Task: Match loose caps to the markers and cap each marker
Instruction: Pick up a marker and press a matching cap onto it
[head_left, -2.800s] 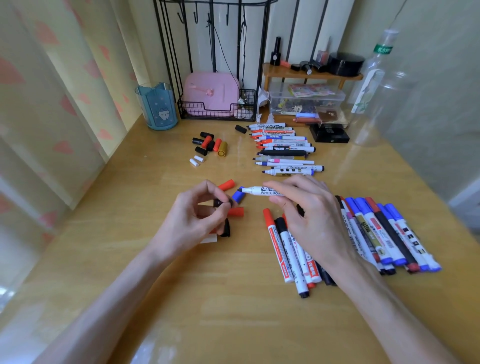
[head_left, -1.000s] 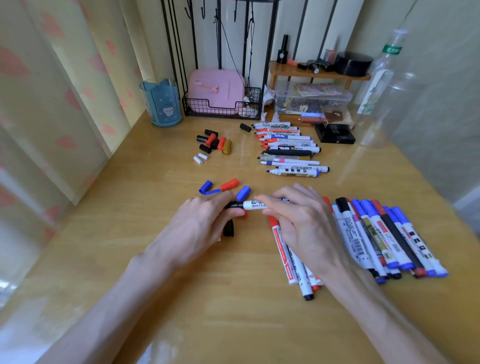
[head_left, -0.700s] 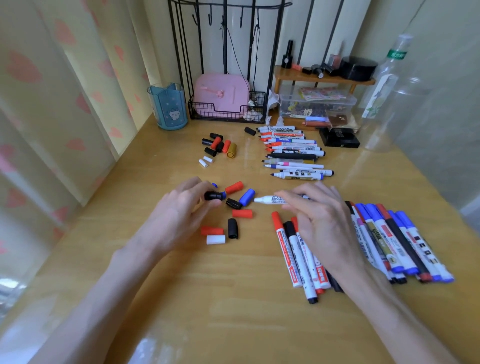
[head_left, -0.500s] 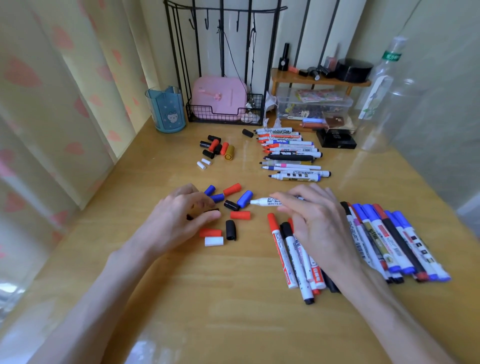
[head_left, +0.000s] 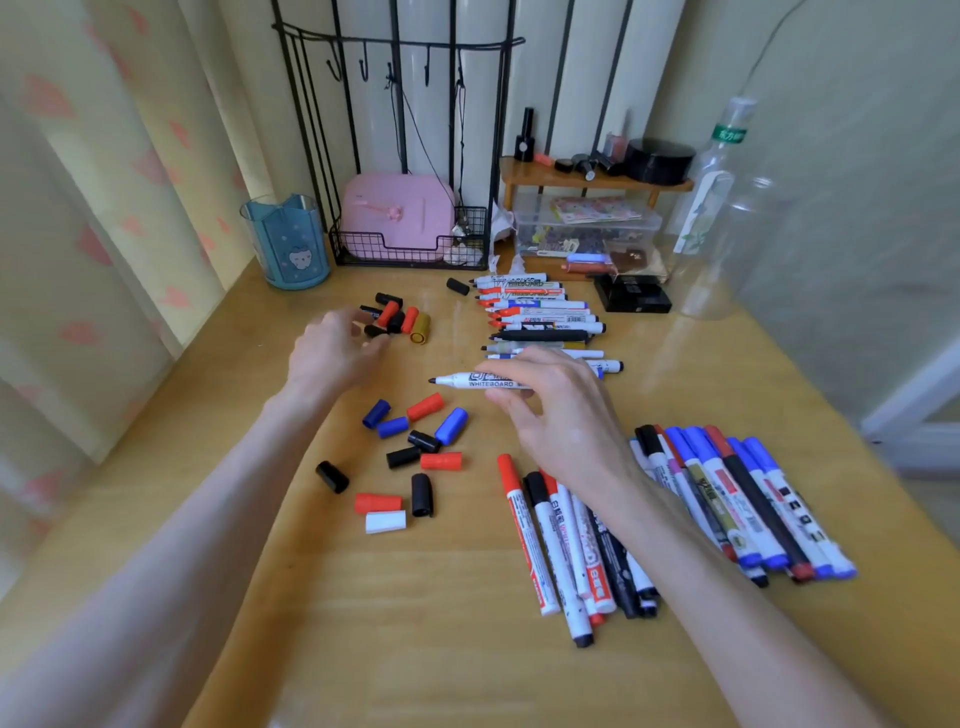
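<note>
Right now the right hand (head_left: 561, 415) pinches an uncapped whiteboard marker (head_left: 483, 381) between thumb and curled fingers and holds it level above the wooden desk (head_left: 415, 649). Its bare black tip points towards the person's left.

Just nearer the person than that marker's tip lies a scatter of loose caps (head_left: 440, 460) in blue, red, black and white, none of them touching the marker. Farther from the person than the tip, and to its left, sits a smaller cluster of caps (head_left: 387, 312), black and red with one gold. The left hand (head_left: 332, 353) hangs at that cluster with its fingers bent towards a black cap. The hand is blurred, so I cannot tell whether it pinches a cap or only touches one.

Beyond the held marker, a row of open markers (head_left: 540, 317) lies side by side, tips to the left. Nearer than it, under the right forearm, is a bundle of capped markers (head_left: 550, 535), and to the right of those a fan of capped markers (head_left: 727, 493) with blue, red and black caps.
</note>
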